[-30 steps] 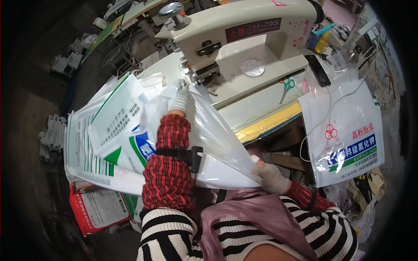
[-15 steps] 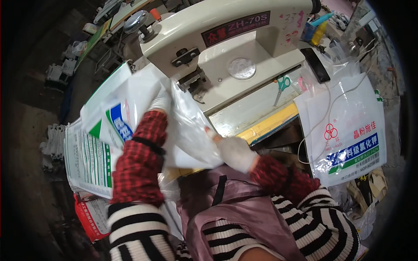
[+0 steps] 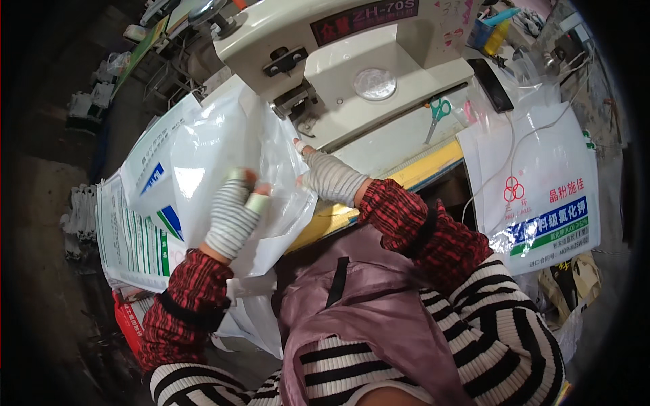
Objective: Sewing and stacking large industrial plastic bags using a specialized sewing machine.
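Note:
A large white woven sack [image 3: 193,145] with blue and green print lies under the head of a cream sewing machine [image 3: 399,57]. A clear plastic liner [image 3: 290,145] shows at its right edge. My left hand [image 3: 233,213], in a grey striped fingerless glove with taped fingers, is over the sack, its fingers curled close to the thumb at a fold. My right hand [image 3: 332,177], gloved alike, is at the liner's edge just below the needle area. Its forefinger stretches up along the edge with the thumb below; the hold is partly hidden.
Green-handled scissors [image 3: 437,118] and a black phone [image 3: 490,84] lie on the machine bed. A printed white sack [image 3: 542,189] hangs at the right, with a white cable across it. More sacks [image 3: 128,233] are stacked at the left. A yellow strip [image 3: 430,166] edges the table.
My left hand has drawn back toward me from the sack's upper part. My right hand has moved up and left to the liner's edge. The sack now lies flatter.

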Demonstrator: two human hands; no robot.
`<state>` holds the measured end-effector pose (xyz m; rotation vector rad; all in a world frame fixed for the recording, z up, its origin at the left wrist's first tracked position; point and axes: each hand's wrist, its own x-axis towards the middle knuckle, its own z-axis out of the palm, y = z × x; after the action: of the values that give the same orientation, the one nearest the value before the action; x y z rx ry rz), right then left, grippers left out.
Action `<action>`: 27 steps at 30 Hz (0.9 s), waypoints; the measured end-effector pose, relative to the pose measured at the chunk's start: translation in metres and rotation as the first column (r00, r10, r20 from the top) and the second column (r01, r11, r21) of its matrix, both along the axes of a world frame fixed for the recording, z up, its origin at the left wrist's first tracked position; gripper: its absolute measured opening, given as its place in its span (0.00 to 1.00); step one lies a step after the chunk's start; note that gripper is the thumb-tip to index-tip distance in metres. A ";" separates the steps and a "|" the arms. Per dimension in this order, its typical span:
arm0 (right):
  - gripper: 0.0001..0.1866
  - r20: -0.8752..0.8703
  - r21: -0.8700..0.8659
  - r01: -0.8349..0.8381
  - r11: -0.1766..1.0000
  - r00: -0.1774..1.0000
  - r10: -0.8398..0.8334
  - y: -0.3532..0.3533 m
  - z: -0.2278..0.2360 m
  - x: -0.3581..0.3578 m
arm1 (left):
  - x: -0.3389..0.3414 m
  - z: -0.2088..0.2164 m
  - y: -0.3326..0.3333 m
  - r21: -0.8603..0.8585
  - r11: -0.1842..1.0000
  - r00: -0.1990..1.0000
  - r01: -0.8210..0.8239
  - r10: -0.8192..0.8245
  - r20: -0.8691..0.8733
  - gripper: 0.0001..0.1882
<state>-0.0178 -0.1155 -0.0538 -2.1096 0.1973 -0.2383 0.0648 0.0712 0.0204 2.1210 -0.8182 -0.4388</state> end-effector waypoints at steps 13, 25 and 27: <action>0.31 -0.388 -0.256 -0.092 0.962 0.922 -0.015 0.016 0.024 -0.006 | -0.081 0.029 0.000 0.686 0.417 0.422 0.596 -0.890 0.175 0.30; 0.36 -0.226 -0.071 0.032 0.997 0.973 -0.047 0.017 -0.003 -0.022 | -0.057 0.043 0.009 0.701 0.422 0.377 0.575 -0.897 0.231 0.10; 0.36 -0.163 0.000 0.071 0.997 0.984 -0.071 0.018 -0.002 -0.031 | -0.080 0.038 0.000 0.715 0.420 0.275 0.558 -0.907 0.319 0.09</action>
<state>-0.0485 -0.0972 -0.0562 -2.1192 0.3699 -0.1072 -0.0154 0.0711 0.0581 2.1535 -2.5265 -0.3350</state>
